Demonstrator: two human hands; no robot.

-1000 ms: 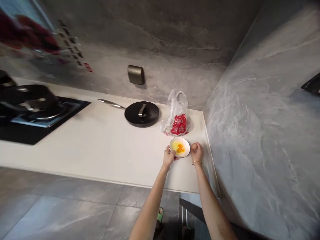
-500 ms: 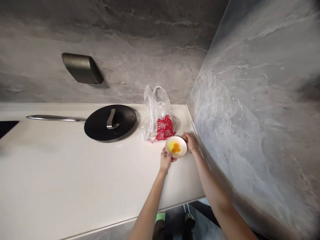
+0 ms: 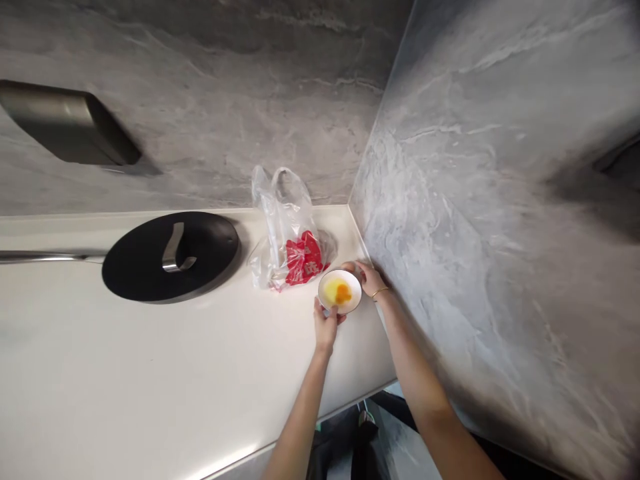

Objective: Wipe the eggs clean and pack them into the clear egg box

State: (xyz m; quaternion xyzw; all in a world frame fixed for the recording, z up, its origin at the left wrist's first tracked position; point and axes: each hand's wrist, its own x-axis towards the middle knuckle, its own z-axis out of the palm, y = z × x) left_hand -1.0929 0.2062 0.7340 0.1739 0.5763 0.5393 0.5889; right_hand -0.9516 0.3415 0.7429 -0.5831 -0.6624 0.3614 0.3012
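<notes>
My left hand (image 3: 327,323) grips the near-left rim of a small white bowl (image 3: 357,301) with a dark edge, its thumb over the rim. Raw egg (image 3: 342,293) with orange yolk and clear yellowish white lies inside. Just beyond the bowl's far rim is a brown egg or eggshell (image 3: 349,266), partly hidden; whether it is whole I cannot tell. The fingers of my right hand (image 3: 369,279), a thin bracelet at its wrist, close on this brown shell. Behind the bowl stands a clear plastic bag (image 3: 284,220) with red print.
A black lidded pan (image 3: 145,257) stands on the white counter (image 3: 150,373) at the left, its long metal handle (image 3: 45,257) pointing left. A dark metallic fixture (image 3: 70,123) juts from the back wall. A grey marbled wall (image 3: 450,220) rises close on the right.
The view has shifted right, so pan, bag and fixture sit further left. My right hand has moved with the brown shell from the bowl's right side to behind its far rim.
</notes>
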